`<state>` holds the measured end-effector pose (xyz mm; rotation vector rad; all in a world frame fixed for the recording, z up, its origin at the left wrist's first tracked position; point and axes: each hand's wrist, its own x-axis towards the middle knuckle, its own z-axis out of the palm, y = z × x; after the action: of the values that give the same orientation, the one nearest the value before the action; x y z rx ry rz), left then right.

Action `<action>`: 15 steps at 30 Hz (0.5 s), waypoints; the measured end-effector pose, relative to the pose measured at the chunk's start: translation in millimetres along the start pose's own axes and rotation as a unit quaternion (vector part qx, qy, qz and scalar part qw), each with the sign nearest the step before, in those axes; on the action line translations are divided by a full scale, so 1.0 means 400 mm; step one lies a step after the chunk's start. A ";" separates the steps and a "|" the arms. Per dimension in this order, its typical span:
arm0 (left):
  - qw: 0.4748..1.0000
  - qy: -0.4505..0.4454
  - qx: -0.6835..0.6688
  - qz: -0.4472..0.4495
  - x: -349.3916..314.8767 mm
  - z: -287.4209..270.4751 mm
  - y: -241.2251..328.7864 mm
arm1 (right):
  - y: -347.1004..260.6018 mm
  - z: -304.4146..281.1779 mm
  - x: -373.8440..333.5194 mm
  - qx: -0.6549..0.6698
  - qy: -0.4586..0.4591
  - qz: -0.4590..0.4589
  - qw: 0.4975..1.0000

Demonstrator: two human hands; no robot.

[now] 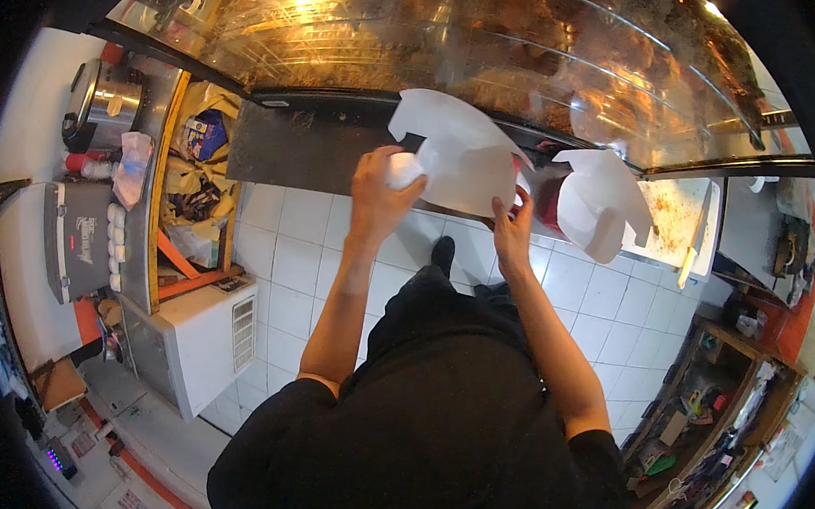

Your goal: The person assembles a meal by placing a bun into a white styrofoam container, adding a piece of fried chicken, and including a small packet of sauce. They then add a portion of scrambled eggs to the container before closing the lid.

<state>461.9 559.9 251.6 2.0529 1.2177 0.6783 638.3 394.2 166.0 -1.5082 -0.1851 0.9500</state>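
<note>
My left hand (384,183) is closed around a small round white bundle (404,171), its kind too plain to tell. It is at the left side of an open takeaway box (470,156), white inside with a little red outside. My right hand (513,231) grips the lower right edge of this box, fingers behind it and thumb at the rim. To the right stands a second open box (590,197), also white inside and red outside, with neither hand on it. What lies deep in the boxes cannot be made out.
A glass display case (421,41) with browned food spans the far side above a dark ledge (311,146). A knife (696,237) lies on a stained white cutting board (666,219) at right. Left stand a cooker (109,106) and a row of white bundles (116,246).
</note>
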 end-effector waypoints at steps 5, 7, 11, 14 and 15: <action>0.993 -0.045 0.106 0.022 0.044 0.157 -0.022 | 0.091 0.085 0.083 0.042 -0.021 0.018 0.999; 0.968 -0.012 0.238 0.074 0.058 0.235 -0.110 | 0.080 0.075 0.086 -0.138 -0.013 -0.079 0.987; 0.968 -0.034 0.246 0.041 0.060 0.227 -0.161 | -0.027 0.014 0.054 -0.415 0.026 -0.267 0.869; 0.976 -0.006 0.199 0.092 0.022 0.167 -0.106 | -0.087 -0.003 0.046 -0.526 0.081 -0.273 0.802; 0.975 0.005 0.208 0.073 0.007 0.152 -0.093 | -0.094 -0.006 0.054 -0.555 0.103 -0.253 0.786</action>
<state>485.1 559.5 184.2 2.5056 1.3085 0.5328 669.5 413.6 189.4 -2.4237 -1.0812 0.1497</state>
